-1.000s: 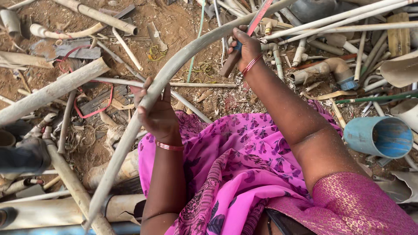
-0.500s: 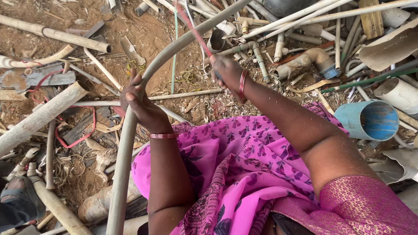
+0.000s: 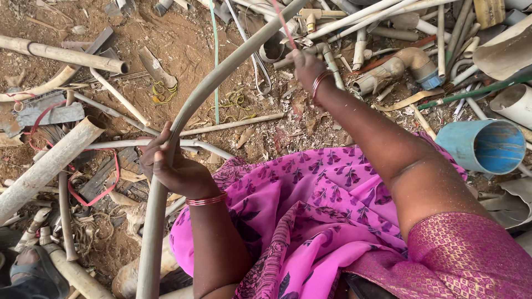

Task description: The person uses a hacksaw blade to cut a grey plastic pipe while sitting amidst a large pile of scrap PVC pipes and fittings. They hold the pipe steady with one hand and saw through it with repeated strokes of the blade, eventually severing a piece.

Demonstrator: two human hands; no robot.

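Head view of two bare hands at work over a dirt floor strewn with scrap pipes. The left hand [image 3: 176,169] has its grip wrapped around a long curved grey pipe [image 3: 221,77], which arcs from the near edge of the floor, at lower left, up towards the far edge at centre. The right hand [image 3: 306,67], its grip pressed together around a thin red rod [image 3: 284,22], is raised beside the pipe's upper stretch. A blue pipe section [image 3: 481,147] lies at the right edge; a red strap loop [image 3: 91,196] lies at left.
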